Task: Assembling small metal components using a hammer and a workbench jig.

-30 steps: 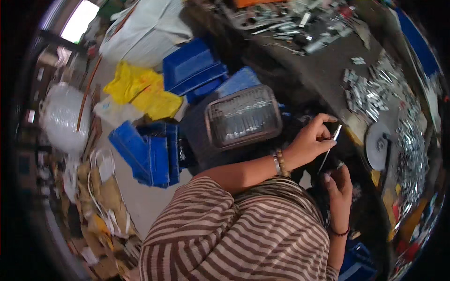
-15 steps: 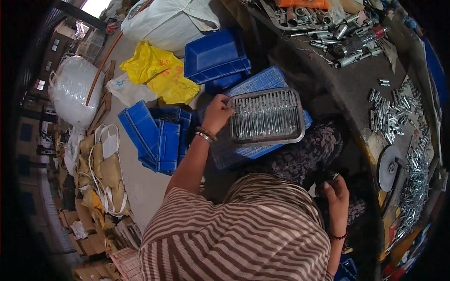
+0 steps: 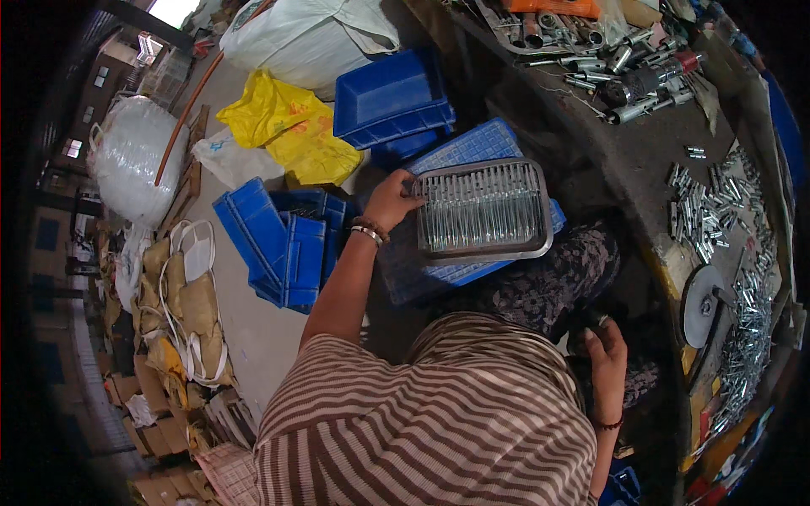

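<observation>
My left hand [image 3: 391, 202] grips the left rim of a shallow metal tray [image 3: 489, 256], its fingers and thumb closed at the edge. Inside the tray, slim silvery metal pins [image 3: 481, 221] with thicker sleeve-like ends lie side by side in a neat row, thick ends toward the far side. Under the tray is an overturned blue plastic crate [image 3: 477, 142] with a gridded base. My right hand [image 3: 607, 352] is low beside my patterned trouser leg [image 3: 557, 282], fingers curled around something dark that I cannot make out.
On the workbench to the right lie a heap of short metal sleeves [image 3: 704, 207], a pile of thin pins [image 3: 744, 337], a grey disc [image 3: 701, 305] and a power tool [image 3: 645, 83]. Blue bins [image 3: 392, 88], a yellow bag [image 3: 314, 143] and tilted blue bins [image 3: 302, 261] stand left.
</observation>
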